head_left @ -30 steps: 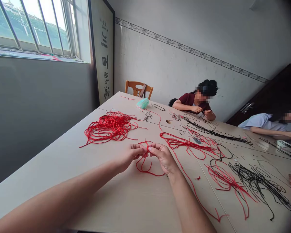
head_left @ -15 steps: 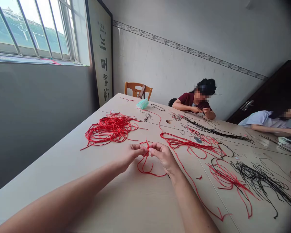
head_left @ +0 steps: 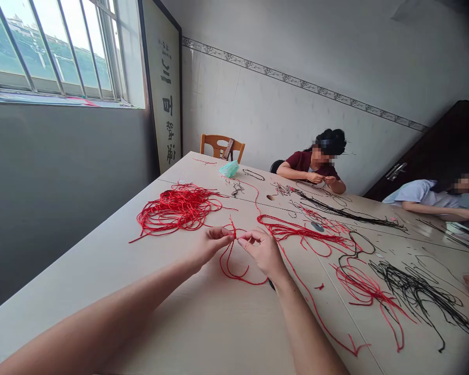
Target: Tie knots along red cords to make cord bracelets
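Just above the table, my left hand [head_left: 216, 242] pinches a red cord [head_left: 227, 264] between thumb and fingertips, at a small knot. From that knot a short end sticks up and loops hang down onto the tabletop. My right hand [head_left: 261, 250] is closed in a pinch just right of the knot, its fingertips on a strand of the same cord; the exact grip is partly hidden. A small dark object [head_left: 271, 284] shows beside my right wrist, mostly covered by it.
On the table [head_left: 82, 281] lie a red cord heap [head_left: 180, 208], a red cord bundle [head_left: 305, 230] and black cords [head_left: 418, 286]. A green crumpled bag-like item [head_left: 229, 169] sits farther back. Two people work across and to the right; a chair [head_left: 222, 148] stands behind.
My fingertips have drawn slightly apart, leaving the knot more exposed at my left fingertips. The left hand has shifted a little left. The person across has also moved their hands slightly apart.
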`<state>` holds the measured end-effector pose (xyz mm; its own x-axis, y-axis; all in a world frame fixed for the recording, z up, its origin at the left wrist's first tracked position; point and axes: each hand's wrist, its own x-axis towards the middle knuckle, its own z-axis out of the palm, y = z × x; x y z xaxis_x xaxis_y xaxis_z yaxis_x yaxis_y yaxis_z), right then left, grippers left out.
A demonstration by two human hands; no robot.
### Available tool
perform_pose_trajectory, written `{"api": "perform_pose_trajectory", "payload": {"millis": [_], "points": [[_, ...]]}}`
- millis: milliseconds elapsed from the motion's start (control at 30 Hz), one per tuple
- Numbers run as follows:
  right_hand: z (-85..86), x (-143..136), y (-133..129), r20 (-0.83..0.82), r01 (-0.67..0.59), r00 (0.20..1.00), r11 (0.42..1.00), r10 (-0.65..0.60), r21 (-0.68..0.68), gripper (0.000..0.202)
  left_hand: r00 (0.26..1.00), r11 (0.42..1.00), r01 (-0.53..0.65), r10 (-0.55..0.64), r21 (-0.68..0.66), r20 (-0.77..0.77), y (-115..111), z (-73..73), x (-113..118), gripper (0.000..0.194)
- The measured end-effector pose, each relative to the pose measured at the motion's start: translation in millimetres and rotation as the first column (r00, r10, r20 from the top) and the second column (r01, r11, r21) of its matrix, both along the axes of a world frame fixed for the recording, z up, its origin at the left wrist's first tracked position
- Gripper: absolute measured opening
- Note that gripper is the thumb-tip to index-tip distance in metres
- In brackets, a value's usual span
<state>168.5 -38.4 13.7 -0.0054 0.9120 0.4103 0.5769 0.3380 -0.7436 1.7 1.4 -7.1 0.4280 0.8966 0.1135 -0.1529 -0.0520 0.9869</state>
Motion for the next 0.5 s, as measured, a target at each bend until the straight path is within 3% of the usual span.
{"api": "perform_pose_trajectory", "payload": {"millis": [200,400,500], "points": [[-4.2,1.1,0.9,-0.092,-0.092,0.993,0.985,0.079,-0.145,0.016,0.983,0.968,-0.053,0.093,0.244,-0.158,-0.7,0.5,-1.8,0.024],[-3.1,3.4,1.5,-0.330,-0.237,0.933,0.934,0.142,-0.267,0.017,0.975,0.956,-0.023,0.086,0.292,-0.205,-0.8,3.4,-3.2,0.024],[-6.9,-3.5,2.7,-0.537,-0.307,0.836,0.907,0.113,-0.287,0.016,0.976,0.952,-0.053,0.114,0.301,-0.186,-1.1,4.2,-3.8,0.025]]}}
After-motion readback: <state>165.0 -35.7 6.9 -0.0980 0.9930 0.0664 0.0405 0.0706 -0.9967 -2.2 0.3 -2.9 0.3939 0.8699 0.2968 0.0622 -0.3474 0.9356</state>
